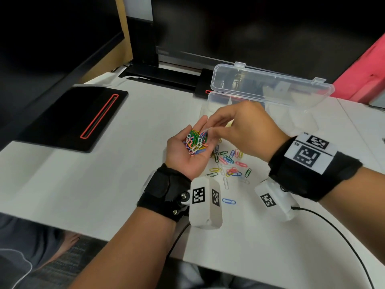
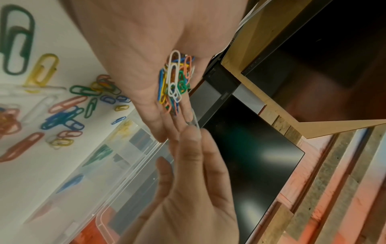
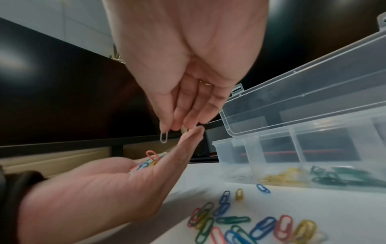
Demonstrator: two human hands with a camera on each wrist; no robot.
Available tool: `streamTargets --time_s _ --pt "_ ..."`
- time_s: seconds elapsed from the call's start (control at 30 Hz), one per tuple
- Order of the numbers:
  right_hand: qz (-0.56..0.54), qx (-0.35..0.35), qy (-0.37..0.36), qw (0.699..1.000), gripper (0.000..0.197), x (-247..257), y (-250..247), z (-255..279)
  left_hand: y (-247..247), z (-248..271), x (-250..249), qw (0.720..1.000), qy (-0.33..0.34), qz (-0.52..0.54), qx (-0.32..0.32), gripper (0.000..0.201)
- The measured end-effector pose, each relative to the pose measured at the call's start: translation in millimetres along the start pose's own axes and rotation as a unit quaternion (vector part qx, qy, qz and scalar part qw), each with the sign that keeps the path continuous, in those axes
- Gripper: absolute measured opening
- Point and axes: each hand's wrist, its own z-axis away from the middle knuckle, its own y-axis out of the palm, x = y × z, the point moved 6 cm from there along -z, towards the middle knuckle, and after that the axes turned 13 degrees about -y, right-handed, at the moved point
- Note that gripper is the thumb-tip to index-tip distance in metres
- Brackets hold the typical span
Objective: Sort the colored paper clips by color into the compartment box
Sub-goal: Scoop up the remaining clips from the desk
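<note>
My left hand (image 1: pixel 181 155) lies palm up above the table, carrying a heap of mixed coloured paper clips (image 1: pixel 195 142) on flat fingers. Just above its fingertips my right hand (image 1: pixel 239 126) pinches a single white paper clip (image 3: pixel 164 137) between thumb and forefinger. More loose clips (image 1: pixel 229 161) in red, blue, green, yellow and white lie scattered on the white table below both hands. Behind the right hand stands the clear compartment box (image 1: pixel 216 99) with its lid (image 1: pixel 270 86) open. The box (image 3: pixel 227 143) holds yellow clips (image 3: pixel 284 177) and green clips (image 3: pixel 332 176) in separate compartments.
A black pad with a red-outlined slot (image 1: pixel 73 115) lies at the left. A black monitor base (image 1: pixel 162 76) sits at the back. One blue clip (image 1: pixel 228 201) lies alone near my left wrist. A black cable (image 1: pixel 333 226) trails off the table's front right.
</note>
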Motion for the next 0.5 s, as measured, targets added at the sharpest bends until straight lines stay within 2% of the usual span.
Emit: streamTargets --time_s 0.07,0.13,0.17,0.23,0.3,0.37,0.4,0.43,0.5 --pt "0.008 0.042 -0.014 0.999 0.025 3.9 2.9 2.1 -0.4 -1.2 -0.3 1.0 0.002 0.007 0.002 0.045" --pt "0.032 0.038 -0.009 0.999 0.047 1.4 -3.8 6.9 1.3 -0.2 -2.5 1.0 0.007 0.021 0.005 0.042" --pt "0.035 0.03 -0.002 0.999 0.051 -0.3 -8.9 10.9 1.3 0.1 -4.2 0.999 0.008 0.031 0.006 0.04" --pt "0.031 0.056 0.015 0.998 0.047 -1.6 -13.0 23.0 1.8 1.8 -7.6 0.999 0.008 0.049 0.016 0.04" --pt "0.007 0.18 0.051 0.982 0.03 -5.3 1.0 42.1 2.7 3.3 -9.8 0.998 0.008 0.063 0.024 0.041" --pt "-0.022 0.331 0.069 0.941 0.014 -2.6 26.7 67.6 2.9 3.8 -10.7 0.998 0.01 0.065 0.023 0.042" --pt "-0.026 0.38 0.071 0.922 0.011 -1.0 37.8 77.9 2.4 3.9 -11.0 0.998 0.012 0.064 0.019 0.042" --pt "-0.023 0.405 0.072 0.911 0.011 -1.8 46.3 83.9 2.1 4.0 -11.1 0.998 0.012 0.062 0.016 0.042" --pt "-0.008 0.39 0.073 0.918 0.013 -5.8 52.9 81.1 1.2 4.3 -11.1 0.998 0.013 0.061 0.012 0.042"
